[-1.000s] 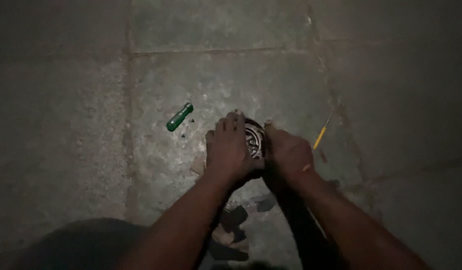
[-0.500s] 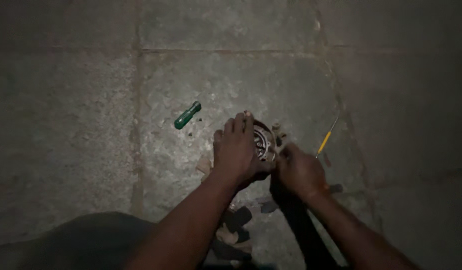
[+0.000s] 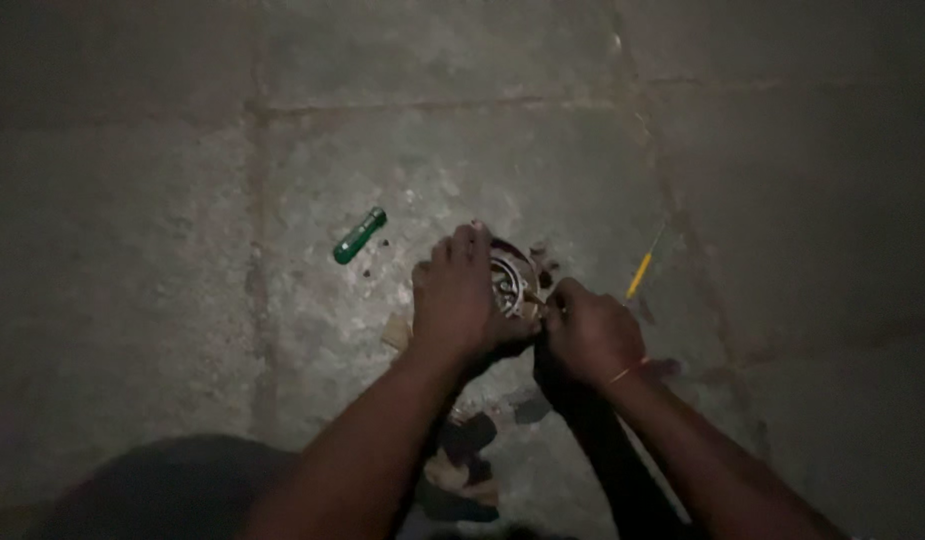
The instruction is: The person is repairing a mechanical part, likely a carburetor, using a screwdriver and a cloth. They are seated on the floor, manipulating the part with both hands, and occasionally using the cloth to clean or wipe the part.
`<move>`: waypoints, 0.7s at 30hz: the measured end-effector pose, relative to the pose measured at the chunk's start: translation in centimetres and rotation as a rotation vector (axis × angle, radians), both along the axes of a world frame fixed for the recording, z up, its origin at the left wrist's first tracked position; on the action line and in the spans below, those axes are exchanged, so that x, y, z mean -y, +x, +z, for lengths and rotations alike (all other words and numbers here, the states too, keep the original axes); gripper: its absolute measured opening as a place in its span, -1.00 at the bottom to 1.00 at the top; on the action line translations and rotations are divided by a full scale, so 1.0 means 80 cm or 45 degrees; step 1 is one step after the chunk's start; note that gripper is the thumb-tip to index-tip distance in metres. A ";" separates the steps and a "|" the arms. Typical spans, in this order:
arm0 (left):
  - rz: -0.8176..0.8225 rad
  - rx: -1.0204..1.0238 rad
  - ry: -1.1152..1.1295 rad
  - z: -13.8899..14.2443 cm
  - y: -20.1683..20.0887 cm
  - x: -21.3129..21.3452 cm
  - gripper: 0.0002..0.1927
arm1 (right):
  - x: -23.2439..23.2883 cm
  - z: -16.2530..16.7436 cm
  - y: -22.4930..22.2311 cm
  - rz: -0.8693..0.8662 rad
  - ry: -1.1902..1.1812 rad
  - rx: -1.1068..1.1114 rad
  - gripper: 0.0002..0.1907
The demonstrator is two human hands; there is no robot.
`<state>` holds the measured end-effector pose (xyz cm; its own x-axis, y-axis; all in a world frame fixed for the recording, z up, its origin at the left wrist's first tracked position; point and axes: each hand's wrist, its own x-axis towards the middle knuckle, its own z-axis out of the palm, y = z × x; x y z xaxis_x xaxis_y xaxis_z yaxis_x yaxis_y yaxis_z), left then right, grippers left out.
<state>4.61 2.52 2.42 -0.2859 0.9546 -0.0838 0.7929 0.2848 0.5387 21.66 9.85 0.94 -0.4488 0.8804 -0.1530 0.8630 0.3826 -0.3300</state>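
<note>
Left hand [image 3: 462, 300] clamped over the round metal part [image 3: 507, 285] on the stone floor [image 3: 182, 250]; right hand [image 3: 587, 335] now drawn back off it, pinching something small at its edge. Beyond, green-handled screwdriver [image 3: 359, 236] and yellow-handled tool [image 3: 639, 272] lying untouched as before.

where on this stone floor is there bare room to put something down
Bare stone floor lies left of the green-handled screwdriver, and along the top beyond the slab joint. It is crowded around the round metal part under the left hand and right hand, toward the yellow-handled tool.
</note>
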 end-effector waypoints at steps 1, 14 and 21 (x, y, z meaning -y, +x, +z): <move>0.001 0.012 -0.024 0.001 0.000 -0.001 0.32 | 0.000 -0.002 0.004 -0.045 -0.061 -0.067 -0.72; -0.218 -0.241 -0.008 -0.003 -0.041 0.016 0.44 | -0.018 -0.038 -0.031 0.044 -0.045 -0.511 -0.65; 0.151 -0.180 -0.290 0.008 -0.032 0.029 0.47 | -0.043 -0.026 -0.033 -0.189 -0.074 -0.512 -0.69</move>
